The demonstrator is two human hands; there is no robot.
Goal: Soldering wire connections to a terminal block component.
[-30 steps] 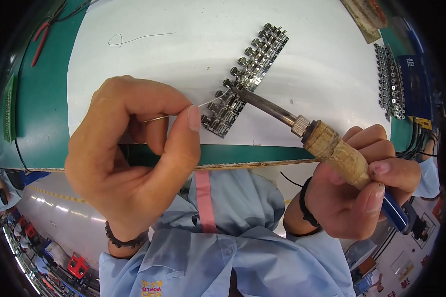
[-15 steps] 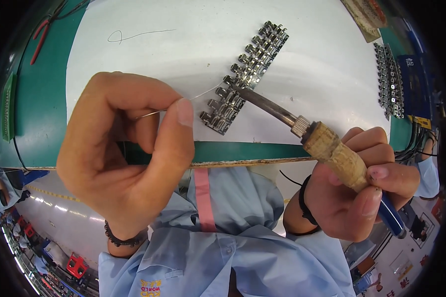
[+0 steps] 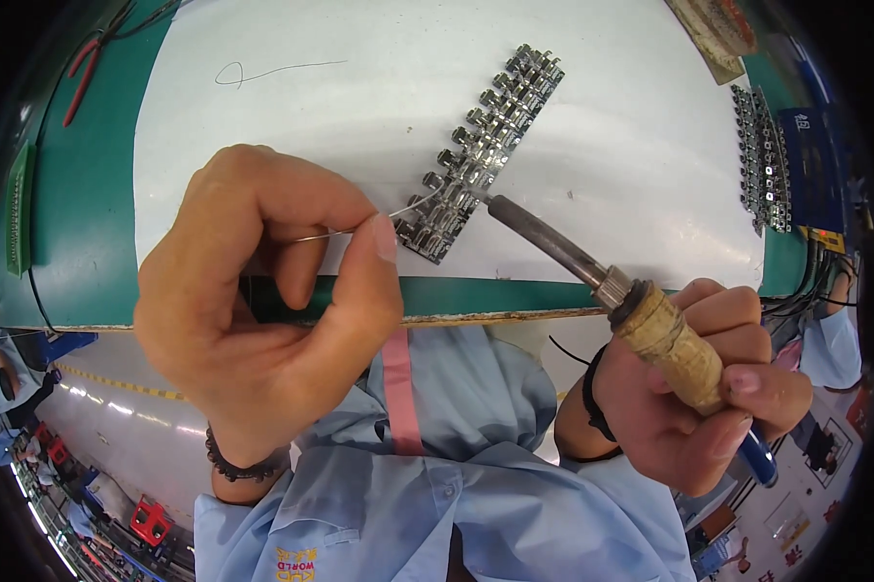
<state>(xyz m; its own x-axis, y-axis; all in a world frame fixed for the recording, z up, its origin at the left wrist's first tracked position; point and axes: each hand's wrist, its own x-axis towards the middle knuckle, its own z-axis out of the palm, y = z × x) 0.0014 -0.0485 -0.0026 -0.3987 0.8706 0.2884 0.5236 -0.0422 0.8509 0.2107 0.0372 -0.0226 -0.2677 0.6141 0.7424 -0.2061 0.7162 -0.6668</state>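
Note:
A strip of small circuit boards (image 3: 505,121) with metal connectors along one side lies slantwise on the white sheet. My left hand (image 3: 272,291) pinches a thin solder wire (image 3: 413,206) between thumb and forefinger, and the wire's end reaches the near part of the strip. In my right hand (image 3: 713,388) is a soldering iron (image 3: 553,242), gripped by its tan wrapped handle with a blue end below. Its tip is at the right edge of the strip, close to the wire's end; whether the two touch I cannot tell.
The white sheet (image 3: 291,116) covers much of the green table mat (image 3: 88,213). Red-handled pliers (image 3: 83,82) lie at the far left, a green board (image 3: 18,209) below them. More board strips (image 3: 762,160) stand beside a blue box (image 3: 813,165) on the right. A worn block (image 3: 713,34) sits at the back right.
The iron's tip has moved nearer and slightly right along the strip. My left hand has shifted a little right and down, bringing the solder wire to a nearer connector.

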